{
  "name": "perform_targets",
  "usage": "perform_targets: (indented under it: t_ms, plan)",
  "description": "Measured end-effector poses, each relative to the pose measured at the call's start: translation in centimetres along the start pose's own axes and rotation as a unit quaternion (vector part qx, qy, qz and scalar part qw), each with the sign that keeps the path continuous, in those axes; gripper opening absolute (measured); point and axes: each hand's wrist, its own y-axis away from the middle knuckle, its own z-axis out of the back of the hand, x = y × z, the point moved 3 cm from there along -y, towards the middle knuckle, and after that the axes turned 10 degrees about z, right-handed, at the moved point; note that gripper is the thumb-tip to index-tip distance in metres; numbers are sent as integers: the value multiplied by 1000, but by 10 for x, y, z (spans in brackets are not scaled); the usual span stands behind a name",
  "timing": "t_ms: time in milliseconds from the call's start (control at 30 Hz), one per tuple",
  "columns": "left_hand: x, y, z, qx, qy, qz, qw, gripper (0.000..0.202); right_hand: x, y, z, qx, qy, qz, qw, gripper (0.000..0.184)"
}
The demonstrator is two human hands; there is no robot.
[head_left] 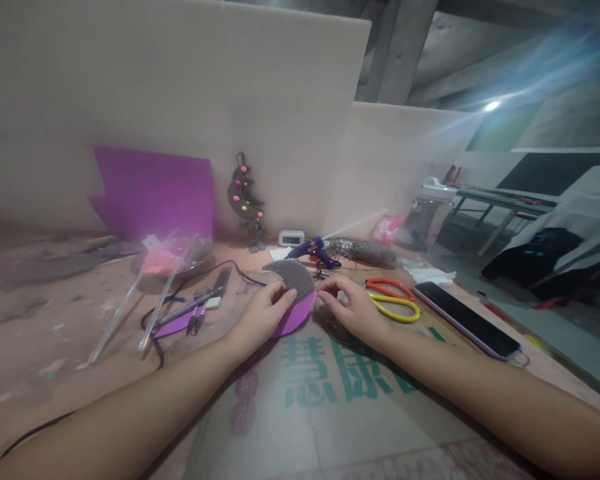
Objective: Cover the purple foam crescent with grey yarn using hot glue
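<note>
My left hand (269,308) grips a grey crescent-shaped piece (296,275) together with a purple crescent-shaped sheet (301,312) beneath it, thumb on top. At the right edge of the two pieces is my right hand (349,305), thumb and forefinger pinched together. What lies between those fingertips is too small to make out. Just beyond the crescent rests a blue glue gun (314,251) with a clear glue stick. Scissors with red and yellow handles (397,308) lie close to my right hand.
A decorated dark moon (245,200) stands against the white board, beside purple sheets (160,193). A small white clock (291,239), a wire bundle (363,252), a phone (467,320) and a plastic jar (427,213) surround the work. Left are pens (187,307), glue sticks (163,300) and a bowl (195,253).
</note>
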Motion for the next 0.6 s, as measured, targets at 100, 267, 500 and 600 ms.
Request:
perform_targets:
  t_ms: [100, 267, 500, 600]
  plan:
    - [-2, 1, -2, 16, 10, -8, 1000, 28, -2, -1, -1, 8, -3, -12, 1000, 11]
    - [-4, 2, -3, 35, 21, -13, 999, 25, -3, -1, -1, 21, -7, -26, 999, 13]
    - [-2, 1, -3, 35, 17, -14, 999, 26, -2, -1, -1, 49, -19, -35, 998, 16]
    - [-2, 2, -3, 26, 4, -14, 1000, 27, -2, -1, -1, 59, -17, -44, 997, 21]
